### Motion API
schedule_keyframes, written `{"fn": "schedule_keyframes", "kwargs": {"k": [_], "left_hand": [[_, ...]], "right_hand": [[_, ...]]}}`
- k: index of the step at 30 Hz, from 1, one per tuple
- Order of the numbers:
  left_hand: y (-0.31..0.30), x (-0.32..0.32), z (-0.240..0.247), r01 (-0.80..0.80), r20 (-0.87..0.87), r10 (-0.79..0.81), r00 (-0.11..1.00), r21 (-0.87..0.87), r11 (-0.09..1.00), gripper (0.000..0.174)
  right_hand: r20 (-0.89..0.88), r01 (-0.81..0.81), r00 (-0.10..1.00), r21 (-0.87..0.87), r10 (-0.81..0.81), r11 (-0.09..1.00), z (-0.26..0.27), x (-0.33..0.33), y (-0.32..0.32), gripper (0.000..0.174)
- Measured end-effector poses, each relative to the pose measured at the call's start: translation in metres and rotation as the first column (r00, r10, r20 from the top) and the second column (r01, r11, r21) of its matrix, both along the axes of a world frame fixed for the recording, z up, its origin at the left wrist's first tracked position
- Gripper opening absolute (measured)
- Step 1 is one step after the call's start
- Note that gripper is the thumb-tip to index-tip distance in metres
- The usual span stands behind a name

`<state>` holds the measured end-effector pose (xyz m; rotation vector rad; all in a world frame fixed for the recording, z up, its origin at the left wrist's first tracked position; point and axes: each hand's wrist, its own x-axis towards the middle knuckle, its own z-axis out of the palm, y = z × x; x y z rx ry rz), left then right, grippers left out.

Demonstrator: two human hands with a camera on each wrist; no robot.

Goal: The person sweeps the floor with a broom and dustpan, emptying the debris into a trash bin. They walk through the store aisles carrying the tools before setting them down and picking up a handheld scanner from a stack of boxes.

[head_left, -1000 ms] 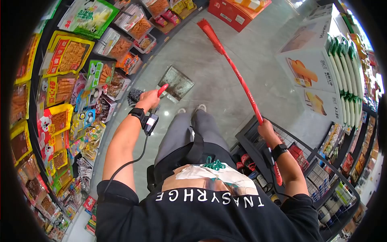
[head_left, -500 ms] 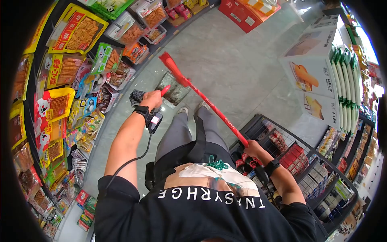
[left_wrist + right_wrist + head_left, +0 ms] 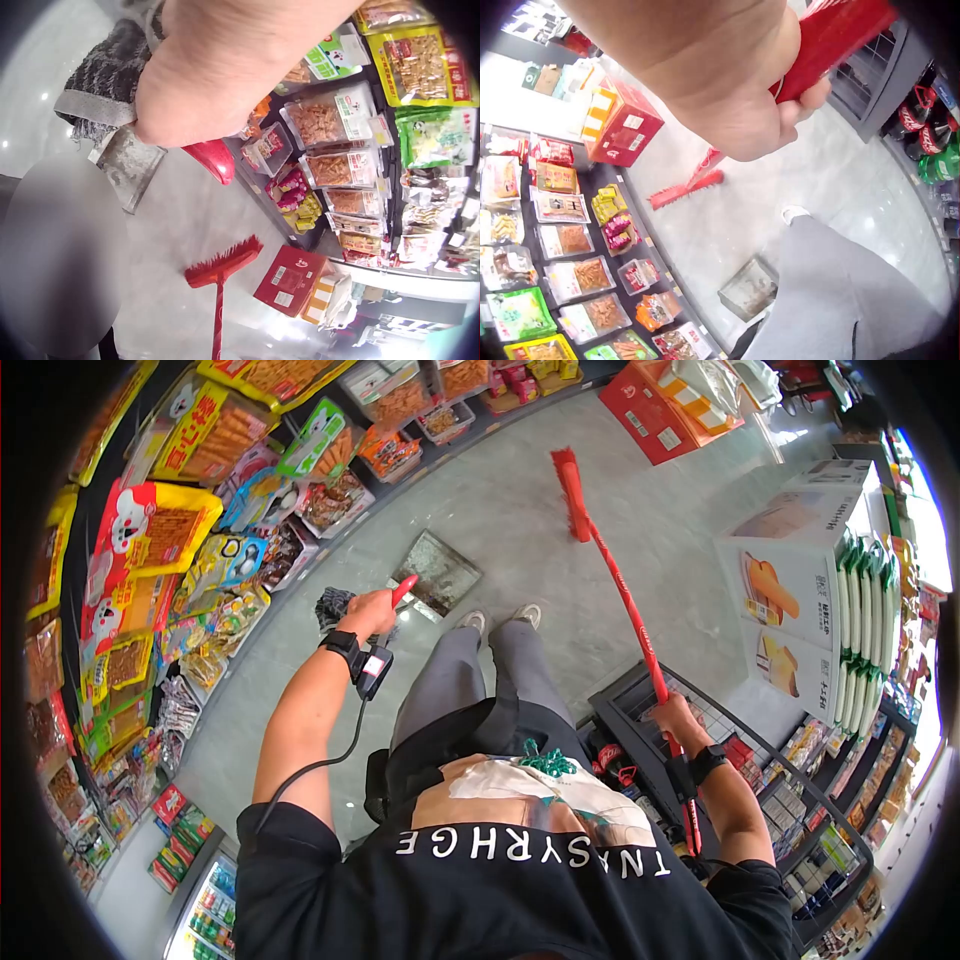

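Note:
My right hand (image 3: 680, 722) grips the red handle of a long broom (image 3: 622, 588). Its red bristle head (image 3: 697, 189) is out over the floor, ahead of my feet and apart from the square, dirt-marked dustpan (image 3: 448, 572). In my left hand (image 3: 368, 614) is a handle with a red end (image 3: 404, 590) poking out past the fingers; I cannot tell which tool it belongs to, as my hand and wrist hide the rest. A dark grey fringed mop head (image 3: 105, 75) shows beside that hand, close to the dustpan.
Snack shelves (image 3: 165, 535) curve along the left side. Ahead stands a red carton (image 3: 665, 412). On the right are a printed display box (image 3: 785, 585) with white-and-green packs and a black wire rack (image 3: 640, 705) of goods, near my right arm.
The broom head first swung left to the dustpan, then went back right and forward, away from it. My left hand kept its grip. The head view has turned slightly.

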<state>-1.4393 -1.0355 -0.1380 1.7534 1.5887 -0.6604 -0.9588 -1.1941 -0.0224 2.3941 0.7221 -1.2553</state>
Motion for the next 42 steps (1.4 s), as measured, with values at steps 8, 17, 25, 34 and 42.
{"fn": "schedule_keyframes", "kwargs": {"k": [8, 17, 25, 34, 42], "left_hand": [[-0.025, -0.018, -0.008, 0.031, -0.044, -0.034, 0.998, -0.061, 0.998, 0.025], [-0.063, -0.04, -0.013, -0.086, 0.005, 0.086, 0.996, 0.031, 0.996, 0.023], [-0.103, -0.049, -0.003, -0.272, 0.044, 0.27, 0.962, 0.043, 0.961, 0.023], [-0.13, -0.047, -0.028, -0.417, 0.037, 0.416, 0.909, 0.048, 0.908, 0.021], [-0.185, -0.058, -0.025, -0.618, 0.089, 0.611, 0.786, 0.122, 0.777, 0.019]], "right_hand": [[-0.196, -0.098, 0.978, -0.148, 0.068, 0.984, -0.011, -0.053, -0.041, 0.019], [-0.153, -0.511, 0.853, -0.044, 0.499, 0.859, 0.023, -0.039, -0.016, 0.027], [0.114, -0.739, 0.67, 0.013, 0.733, 0.674, -0.024, -0.049, 0.048, 0.029], [-0.155, -0.812, 0.583, -0.13, 0.797, 0.569, -0.035, -0.104, 0.025, 0.025], [-0.008, -0.933, 0.357, 0.053, 0.934, 0.357, -0.032, -0.053, 0.047, 0.031]]}}
